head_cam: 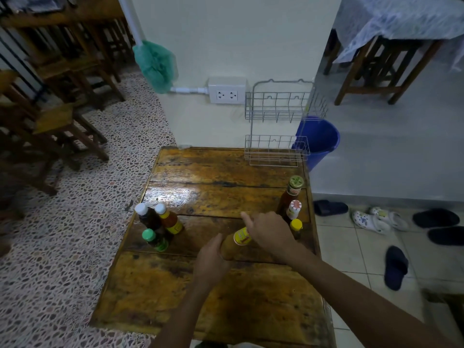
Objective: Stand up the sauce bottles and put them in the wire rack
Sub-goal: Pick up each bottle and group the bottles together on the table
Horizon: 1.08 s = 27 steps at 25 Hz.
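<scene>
The wooden table (208, 292) fills the lower middle, its far edge against a pale wall; the wire rack (276, 126) stands at the far right corner, two tiers, both bare of bottles, with a blue bucket (322, 141) just behind it on the floor; shoes (371, 219) lie on the tiles to the right. On the table's left side three bottles (158, 227) stand upright in a tight cluster, two white-capped and one green-capped; on the right edge three more bottles (292, 204) stand close together, the tallest with a gold cap. Between the groups a yellow bottle (237, 243) lies tilted, near the middle; the left hand (213, 259) is wrapped round its lower body; the right hand (270, 231) covers its upper end, forefinger stretched out, the other fingers curled, though I cannot tell how firmly it grips.
</scene>
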Motion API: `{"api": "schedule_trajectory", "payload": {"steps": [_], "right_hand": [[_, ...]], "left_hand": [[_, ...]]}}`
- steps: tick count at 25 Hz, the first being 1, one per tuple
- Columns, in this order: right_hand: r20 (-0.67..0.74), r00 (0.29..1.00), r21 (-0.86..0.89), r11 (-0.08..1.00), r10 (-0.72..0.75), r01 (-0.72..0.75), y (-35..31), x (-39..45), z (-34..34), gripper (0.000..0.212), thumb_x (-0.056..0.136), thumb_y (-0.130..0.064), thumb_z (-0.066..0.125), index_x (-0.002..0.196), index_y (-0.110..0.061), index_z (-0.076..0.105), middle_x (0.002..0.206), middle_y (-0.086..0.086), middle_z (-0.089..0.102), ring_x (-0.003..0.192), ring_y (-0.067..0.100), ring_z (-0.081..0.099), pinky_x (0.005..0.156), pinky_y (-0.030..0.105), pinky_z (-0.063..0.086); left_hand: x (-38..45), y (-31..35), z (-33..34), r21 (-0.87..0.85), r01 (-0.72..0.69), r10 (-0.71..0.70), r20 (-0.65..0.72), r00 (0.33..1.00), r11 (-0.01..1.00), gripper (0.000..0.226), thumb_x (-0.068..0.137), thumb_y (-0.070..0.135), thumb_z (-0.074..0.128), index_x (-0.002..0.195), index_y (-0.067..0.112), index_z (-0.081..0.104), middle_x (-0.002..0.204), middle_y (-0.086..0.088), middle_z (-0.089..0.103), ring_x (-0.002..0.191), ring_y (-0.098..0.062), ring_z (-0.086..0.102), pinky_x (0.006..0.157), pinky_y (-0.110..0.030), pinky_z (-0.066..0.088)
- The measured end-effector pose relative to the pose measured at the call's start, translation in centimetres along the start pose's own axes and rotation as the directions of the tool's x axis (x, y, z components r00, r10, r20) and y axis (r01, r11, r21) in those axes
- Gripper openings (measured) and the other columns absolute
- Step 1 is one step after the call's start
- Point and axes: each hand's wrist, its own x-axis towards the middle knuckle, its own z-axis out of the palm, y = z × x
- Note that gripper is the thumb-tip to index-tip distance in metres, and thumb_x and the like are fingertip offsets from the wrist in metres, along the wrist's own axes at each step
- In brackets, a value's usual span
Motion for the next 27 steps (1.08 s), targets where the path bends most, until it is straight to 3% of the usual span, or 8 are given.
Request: {"api": "schedule_trajectory", "payload": {"steps": [2, 4, 9, 13, 18, 20, 23, 27], "right_hand": [[-0.115, 0.984, -0.035, 0.991, -0.136, 0.132, -0.2, -0.6, 0.1, 0.039, 0.103, -0.05, 0.034, 0.091, -0.018, 0.054, 0.069, 0.004, 0.06, 0.058, 0.024, 0.057, 0.045, 0.034, 0.041], [-0.144, 0.967, -0.111, 0.974, -0.212, 0.197, -0.2, -1.1, 0.5, 0.037, 0.102, -0.047, 0.034, 0.084, -0.019, 0.05, 0.06, 0.001, 0.055, 0.048, 0.023, 0.052, 0.037, 0.035, 0.043], [-0.098, 0.992, -0.087, 0.993, 0.075, -0.084, 0.8, 0.3, 1.4, 0.038, 0.104, -0.038, 0.024, 0.099, -0.014, 0.054, 0.072, 0.011, 0.059, 0.059, 0.032, 0.059, 0.048, 0.038, 0.047], [-0.004, 0.972, -0.041, 0.971, 0.235, -0.235, 0.7, 1.7, 0.9, 0.029, 0.104, -0.021, 0.038, 0.122, -0.006, 0.054, 0.097, 0.015, 0.061, 0.079, 0.034, 0.06, 0.068, 0.043, 0.055], [-0.036, 0.922, 0.173, 0.911, 0.385, -0.373, 1.0, 4.8, -2.3, 0.042, 0.1, -0.054, 0.045, 0.104, -0.013, 0.052, 0.085, 0.004, 0.059, 0.076, 0.024, 0.06, 0.06, 0.031, 0.045], [-0.076, 0.91, 0.133, 0.909, 0.407, -0.395, 1.2, 5.9, -4.2, 0.041, 0.101, -0.052, 0.043, 0.104, -0.013, 0.053, 0.086, 0.004, 0.061, 0.076, 0.022, 0.059, 0.06, 0.03, 0.046], [-0.053, 0.892, 0.011, 0.893, 0.45, -0.45, 2.0, 7.1, -6.0, 0.043, 0.102, -0.05, 0.037, 0.106, -0.01, 0.054, 0.095, 0.012, 0.063, 0.087, 0.031, 0.06, 0.077, 0.044, 0.051], [-0.032, 0.892, -0.072, 0.889, 0.451, -0.452, 2.4, 8.7, -6.2, 0.037, 0.102, -0.044, 0.039, 0.109, -0.011, 0.054, 0.097, 0.013, 0.063, 0.087, 0.032, 0.061, 0.076, 0.046, 0.051]], "left_hand": [[-0.1, 0.3, -0.8, -0.222, 0.005, 0.018, 0.101, 0.995, 0.975, 0.044, 0.068, 0.039, 0.083, 0.106, 0.038, 0.061, 0.094, 0.012, 0.07, 0.08, -0.009, 0.067, 0.062, -0.034, 0.051], [-0.3, 1.2, -1.5, -0.27, -0.001, 0.049, 0.17, 0.984, 0.963, 0.05, 0.062, 0.052, 0.083, 0.107, 0.042, 0.063, 0.093, 0.016, 0.071, 0.08, -0.002, 0.067, 0.062, -0.027, 0.05], [1.3, 0.9, -0.6, -0.16, -0.014, 0.037, 0.141, 0.989, 0.987, 0.056, 0.058, 0.068, 0.08, 0.098, 0.034, 0.062, 0.087, 0.011, 0.067, 0.076, -0.008, 0.063, 0.061, -0.035, 0.049], [4.6, -0.5, 0.8, -0.082, -0.063, 0.072, 0.111, 0.991, 0.995, 0.047, 0.065, 0.046, 0.083, 0.102, 0.033, 0.058, 0.096, 0.012, 0.06, 0.083, -0.015, 0.06, 0.062, -0.029, 0.042], [10.6, 1.2, 2.7, -0.175, -0.096, 0.12, 0.132, 0.984, 0.98, 0.064, 0.068, 0.059, 0.085, 0.114, 0.027, 0.055, 0.107, 0.007, 0.066, 0.093, -0.017, 0.063, 0.073, -0.041, 0.055], [13.2, 2.8, 3.1, -0.225, -0.112, 0.154, 0.176, 0.972, 0.968, 0.063, 0.074, 0.052, 0.086, 0.121, 0.024, 0.053, 0.113, 0.004, 0.064, 0.098, -0.019, 0.062, 0.077, -0.04, 0.054], [16.8, 4.5, 3.2, -0.294, -0.141, 0.233, 0.308, 0.922, 0.945, 0.06, 0.085, 0.031, 0.083, 0.133, 0.023, 0.049, 0.131, 0.0, 0.059, 0.117, -0.021, 0.059, 0.088, -0.033, 0.049], [19.4, 5.3, 3.4, -0.334, -0.124, 0.261, 0.404, 0.877, 0.934, 0.067, 0.086, 0.021, 0.082, 0.143, 0.029, 0.047, 0.144, 0.004, 0.058, 0.13, -0.019, 0.055, 0.1, -0.032, 0.044]]}}
